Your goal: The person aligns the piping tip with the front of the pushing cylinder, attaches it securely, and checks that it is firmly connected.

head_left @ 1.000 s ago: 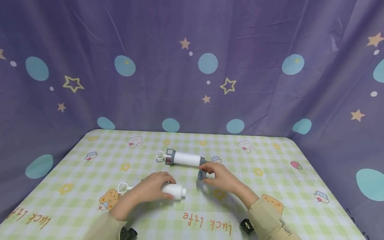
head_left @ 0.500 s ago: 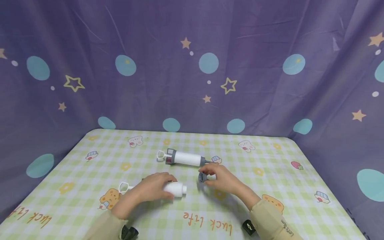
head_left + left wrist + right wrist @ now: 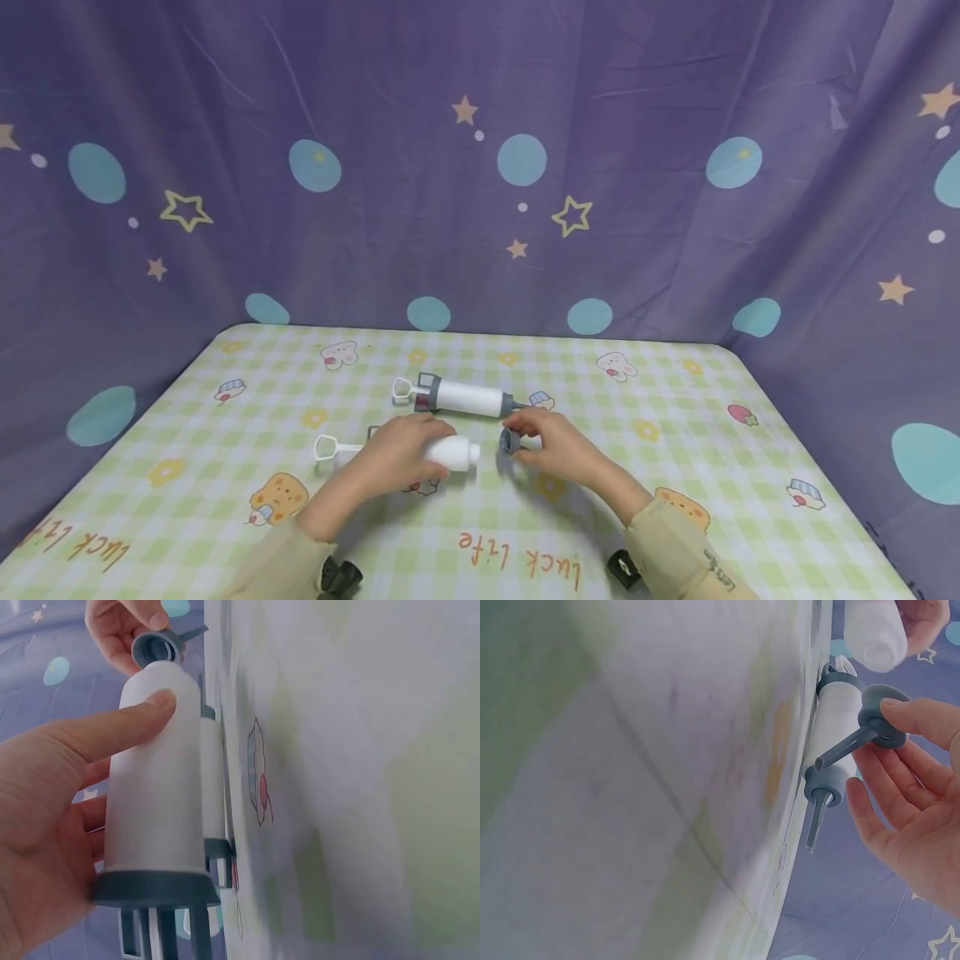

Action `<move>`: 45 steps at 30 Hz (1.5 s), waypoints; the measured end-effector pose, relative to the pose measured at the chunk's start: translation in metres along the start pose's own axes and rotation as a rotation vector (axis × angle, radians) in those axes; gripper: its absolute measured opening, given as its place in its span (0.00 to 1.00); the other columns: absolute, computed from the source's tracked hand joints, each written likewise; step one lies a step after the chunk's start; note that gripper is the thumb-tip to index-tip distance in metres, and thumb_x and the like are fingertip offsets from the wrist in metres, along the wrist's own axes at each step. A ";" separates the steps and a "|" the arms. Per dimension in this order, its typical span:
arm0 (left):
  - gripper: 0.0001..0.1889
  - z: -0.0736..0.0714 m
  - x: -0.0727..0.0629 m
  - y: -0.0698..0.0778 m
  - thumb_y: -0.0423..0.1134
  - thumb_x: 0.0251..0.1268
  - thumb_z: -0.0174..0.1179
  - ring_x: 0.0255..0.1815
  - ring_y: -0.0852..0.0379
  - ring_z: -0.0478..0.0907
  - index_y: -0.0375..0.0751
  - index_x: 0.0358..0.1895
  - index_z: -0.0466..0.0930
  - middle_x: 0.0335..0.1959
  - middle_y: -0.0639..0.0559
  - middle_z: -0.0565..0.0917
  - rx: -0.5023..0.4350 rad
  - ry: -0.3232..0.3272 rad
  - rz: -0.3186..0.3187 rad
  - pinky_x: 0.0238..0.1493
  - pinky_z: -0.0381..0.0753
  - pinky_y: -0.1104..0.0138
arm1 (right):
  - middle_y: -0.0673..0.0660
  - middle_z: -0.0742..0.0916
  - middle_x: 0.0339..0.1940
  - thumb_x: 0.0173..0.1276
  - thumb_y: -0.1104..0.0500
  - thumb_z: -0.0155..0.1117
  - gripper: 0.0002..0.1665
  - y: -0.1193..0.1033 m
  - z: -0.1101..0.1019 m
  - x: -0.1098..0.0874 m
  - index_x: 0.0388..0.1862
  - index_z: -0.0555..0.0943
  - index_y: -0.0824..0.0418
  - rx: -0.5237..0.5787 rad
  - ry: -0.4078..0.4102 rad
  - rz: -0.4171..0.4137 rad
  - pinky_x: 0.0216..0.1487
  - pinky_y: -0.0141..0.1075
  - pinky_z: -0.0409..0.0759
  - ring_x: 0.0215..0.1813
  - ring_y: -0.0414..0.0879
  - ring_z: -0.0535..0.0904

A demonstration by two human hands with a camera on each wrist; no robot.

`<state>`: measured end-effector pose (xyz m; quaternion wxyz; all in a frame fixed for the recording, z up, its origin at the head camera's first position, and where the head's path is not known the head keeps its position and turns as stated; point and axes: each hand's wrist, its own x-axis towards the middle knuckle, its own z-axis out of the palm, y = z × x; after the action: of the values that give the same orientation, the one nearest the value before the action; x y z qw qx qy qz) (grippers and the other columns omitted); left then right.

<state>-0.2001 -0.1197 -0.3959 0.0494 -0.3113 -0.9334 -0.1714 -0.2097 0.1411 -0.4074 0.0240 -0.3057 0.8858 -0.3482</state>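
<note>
My left hand [image 3: 405, 454] grips the white barrel of a large plunger syringe [image 3: 154, 802], thumb along its side. The syringe's bare white tip points right, and its looped white plunger handle [image 3: 326, 447] sticks out to the left. Between thumb and fingers my right hand [image 3: 558, 446] pinches a grey nozzle cap [image 3: 877, 720] with a thin spout. The cap's open end [image 3: 156, 649] faces the syringe tip, a small gap apart in the head view. Part of the held barrel is hidden behind my left hand.
Behind both hands a second white syringe [image 3: 471, 399] lies on the table, its grey spouted nozzle [image 3: 825, 787] fitted. A green-checked cloth [image 3: 675, 467] covers the tabletop. A purple curtain [image 3: 637, 250] hangs along the back and sides.
My left hand has moved right and slightly away from me with the syringe, bringing its tip closer to the nozzle cap. The right hand has barely shifted.
</note>
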 end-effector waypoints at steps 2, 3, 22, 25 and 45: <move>0.25 0.001 0.003 0.003 0.48 0.39 0.72 0.37 0.56 0.77 0.48 0.46 0.80 0.41 0.53 0.81 0.015 0.034 0.011 0.39 0.75 0.62 | 0.51 0.82 0.46 0.58 0.62 0.64 0.22 0.001 0.000 0.001 0.53 0.75 0.62 0.002 0.006 0.002 0.50 0.41 0.75 0.47 0.44 0.78; 0.25 0.001 0.005 0.004 0.48 0.39 0.72 0.37 0.55 0.78 0.47 0.46 0.80 0.41 0.53 0.81 0.022 0.052 0.017 0.39 0.75 0.61 | 0.51 0.82 0.46 0.57 0.62 0.64 0.22 0.001 0.000 0.001 0.53 0.76 0.62 0.003 0.010 0.004 0.50 0.41 0.75 0.47 0.44 0.78; 0.26 -0.001 0.024 0.019 0.48 0.38 0.72 0.36 0.55 0.78 0.47 0.47 0.80 0.38 0.54 0.81 0.094 0.151 0.054 0.40 0.76 0.62 | 0.47 0.83 0.43 0.57 0.62 0.64 0.19 -0.003 -0.004 0.003 0.49 0.77 0.57 0.021 0.053 0.020 0.51 0.40 0.75 0.45 0.40 0.78; 0.26 -0.002 0.027 0.022 0.49 0.39 0.72 0.36 0.56 0.78 0.47 0.47 0.80 0.37 0.53 0.81 0.105 0.149 0.070 0.40 0.76 0.62 | 0.48 0.83 0.44 0.57 0.62 0.64 0.19 -0.004 -0.004 0.003 0.50 0.77 0.57 0.020 0.057 0.017 0.51 0.39 0.75 0.45 0.40 0.78; 0.25 -0.001 0.035 0.030 0.49 0.39 0.72 0.35 0.54 0.78 0.46 0.46 0.81 0.36 0.53 0.81 0.112 0.154 0.042 0.38 0.75 0.60 | 0.48 0.81 0.43 0.56 0.61 0.66 0.21 -0.009 -0.011 0.004 0.50 0.77 0.57 -0.029 0.101 -0.008 0.52 0.39 0.75 0.46 0.41 0.78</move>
<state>-0.2100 -0.0784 -0.3798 0.1420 -0.3136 -0.9282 -0.1411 -0.2111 0.1405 -0.3926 -0.0268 -0.2915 0.8896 -0.3504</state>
